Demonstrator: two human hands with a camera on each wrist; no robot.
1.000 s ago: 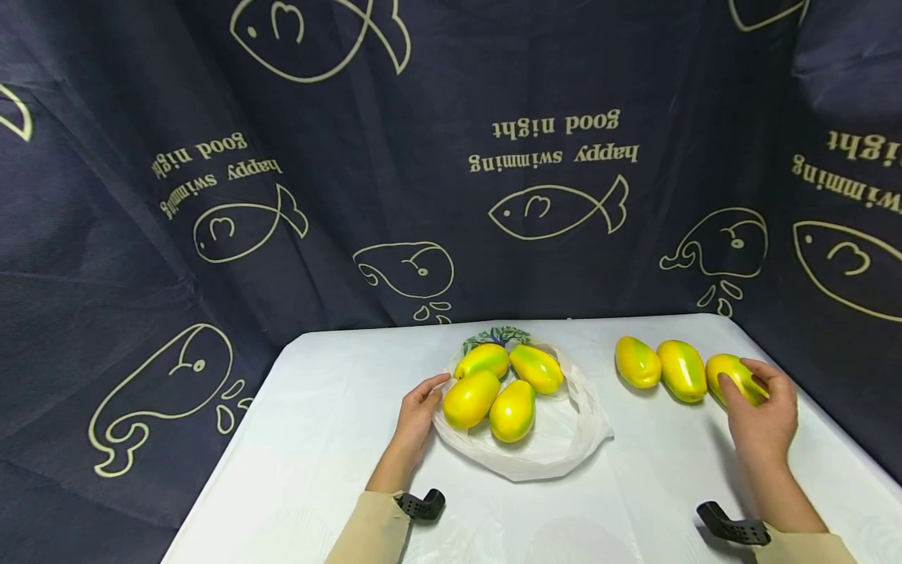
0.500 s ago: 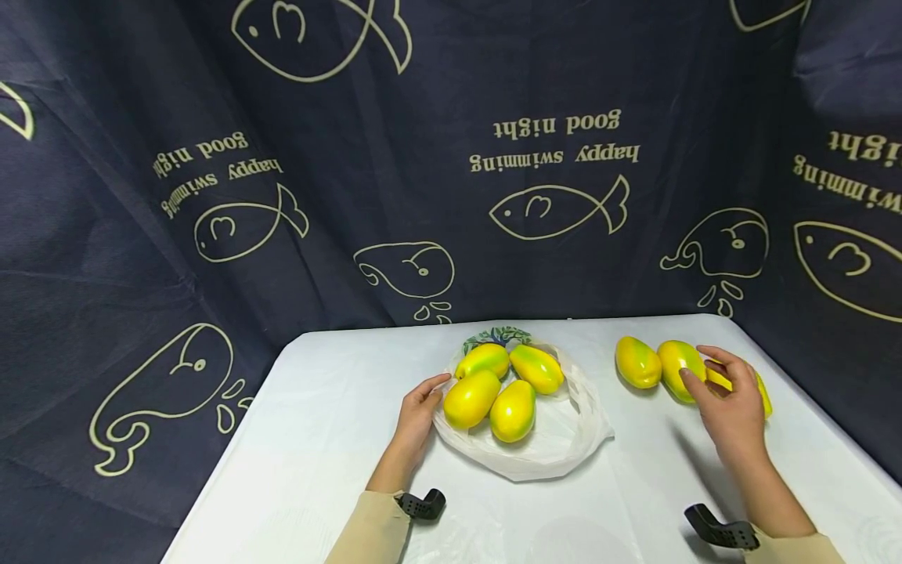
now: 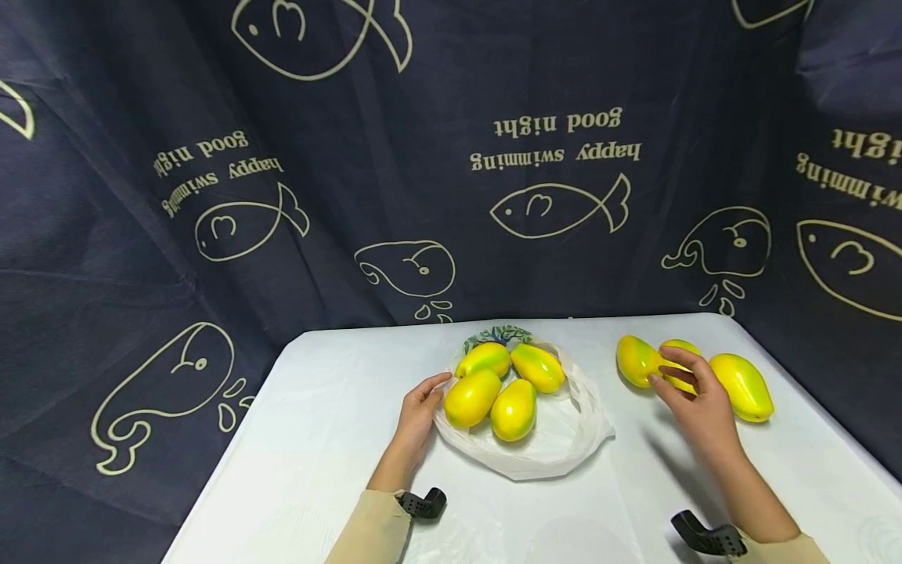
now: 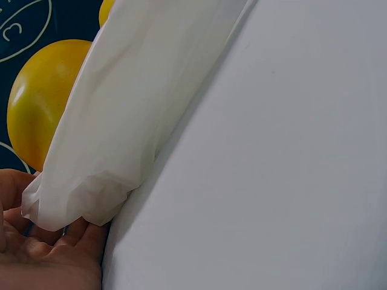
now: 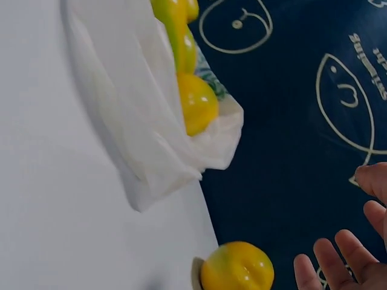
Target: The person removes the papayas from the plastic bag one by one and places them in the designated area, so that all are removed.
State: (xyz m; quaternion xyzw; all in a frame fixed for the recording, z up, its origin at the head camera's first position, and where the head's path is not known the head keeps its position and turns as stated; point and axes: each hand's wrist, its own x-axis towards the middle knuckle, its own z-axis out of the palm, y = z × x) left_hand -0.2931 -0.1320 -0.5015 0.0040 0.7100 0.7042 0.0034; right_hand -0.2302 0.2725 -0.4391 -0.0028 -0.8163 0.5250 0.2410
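Well, left hand (image 3: pixel 414 413) holds bag rim (image 3: pixel 592 415); tabletop (image 3: pixel 338 423) separates right hand (image 3: pixel 705 415).

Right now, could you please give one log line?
left hand: holding white plastic bag | right hand: empty, near yellow-green oval fruit

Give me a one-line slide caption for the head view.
Left hand at the rim of a white bag holding four yellow-green fruits, right hand near three loose fruits on a white table.
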